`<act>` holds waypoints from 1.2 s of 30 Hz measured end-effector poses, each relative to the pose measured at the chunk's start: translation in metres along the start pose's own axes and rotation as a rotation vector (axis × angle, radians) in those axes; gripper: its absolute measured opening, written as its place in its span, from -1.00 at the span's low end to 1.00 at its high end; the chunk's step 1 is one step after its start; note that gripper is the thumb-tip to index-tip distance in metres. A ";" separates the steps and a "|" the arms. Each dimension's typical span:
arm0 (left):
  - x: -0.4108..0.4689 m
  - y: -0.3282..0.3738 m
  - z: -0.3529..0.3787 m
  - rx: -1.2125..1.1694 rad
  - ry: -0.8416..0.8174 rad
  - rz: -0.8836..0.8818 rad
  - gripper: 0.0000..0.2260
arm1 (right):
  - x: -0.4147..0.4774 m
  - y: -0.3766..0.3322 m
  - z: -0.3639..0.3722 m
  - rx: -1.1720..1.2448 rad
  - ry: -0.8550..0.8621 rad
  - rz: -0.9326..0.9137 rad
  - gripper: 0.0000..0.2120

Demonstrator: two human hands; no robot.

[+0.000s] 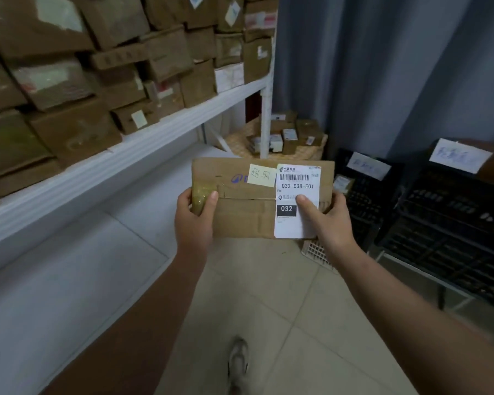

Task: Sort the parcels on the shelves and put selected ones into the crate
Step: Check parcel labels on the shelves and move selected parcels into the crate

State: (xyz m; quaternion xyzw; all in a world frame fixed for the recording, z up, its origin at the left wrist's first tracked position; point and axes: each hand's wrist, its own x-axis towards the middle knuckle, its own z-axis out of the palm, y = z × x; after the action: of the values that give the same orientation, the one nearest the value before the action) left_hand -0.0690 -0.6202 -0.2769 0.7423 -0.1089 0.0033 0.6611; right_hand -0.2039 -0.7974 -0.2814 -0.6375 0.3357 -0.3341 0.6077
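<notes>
The person held a flat cardboard parcel (240,212) in the air, out to the right of the white shelf (126,155) and below its loaded level, just in front of the shelf's corner post. The left hand (194,215) gripped the parcel's end nearest the shelf, thumb (211,199) laid on top over a patch of yellowish tape (201,195), with the other fingers hidden underneath. The right hand (328,220) gripped the end farthest from the shelf, its thumb (304,205) pressed on the white shipping label (297,183); its other fingers were also out of sight behind the box. A yellow sticky note (261,175) sat on the shelf side of that label.

The parcel looked thin and probably light, since the thumbs pinched it without visible strain. Its cardboard was creased and dented, so it would likely flex if held by one corner; a grip at both short ends, as here, or one hand flat beneath the middle, seemed safest. The taped patch could be slick under a thumb, and the paper label could scuff or peel, so bare cardboard was the better place to press.

The black crates (454,223) stood well to the right of the shelf; which one this parcel belonged in could not be told.
</notes>
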 end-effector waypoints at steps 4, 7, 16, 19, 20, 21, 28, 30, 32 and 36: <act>0.054 -0.002 0.061 0.001 -0.114 0.007 -0.67 | 0.061 0.005 -0.006 0.014 0.084 0.016 -0.36; 0.099 -0.005 0.106 0.036 -0.215 0.028 -0.68 | 0.102 0.013 -0.008 0.003 0.170 0.056 -0.33; 0.184 -0.015 0.260 0.154 -0.479 0.144 -0.68 | 0.206 0.049 -0.053 0.052 0.331 0.219 -0.33; 0.190 -0.017 0.322 0.142 -0.554 0.145 -0.68 | 0.241 0.056 -0.089 0.003 0.375 0.217 -0.31; 0.191 -0.018 0.342 0.144 -0.576 0.141 -0.67 | 0.254 0.060 -0.101 -0.004 0.379 0.211 -0.28; 0.193 -0.020 0.362 0.149 -0.591 0.135 -0.66 | 0.267 0.063 -0.114 -0.006 0.382 0.207 -0.23; 0.207 -0.030 0.485 0.274 -0.622 0.128 -0.60 | 0.369 0.073 -0.200 -0.543 0.299 0.105 -0.01; 0.212 -0.033 0.513 0.322 -0.657 0.130 -0.58 | 0.396 0.071 -0.217 -0.883 0.125 0.030 -0.05; 0.219 -0.039 0.539 0.359 -0.682 0.123 -0.55 | 0.424 0.074 -0.228 -1.127 -0.069 -0.004 -0.04; 0.237 -0.059 0.583 0.421 -0.717 0.048 -0.58 | 0.467 0.103 -0.230 -1.152 -0.177 0.085 -0.03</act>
State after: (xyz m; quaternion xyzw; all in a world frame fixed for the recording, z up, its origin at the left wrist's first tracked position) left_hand 0.0907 -1.2244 -0.3726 0.8127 -0.3465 -0.2177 0.4149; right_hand -0.1402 -1.3174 -0.3671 -0.8767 0.4363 -0.0186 0.2017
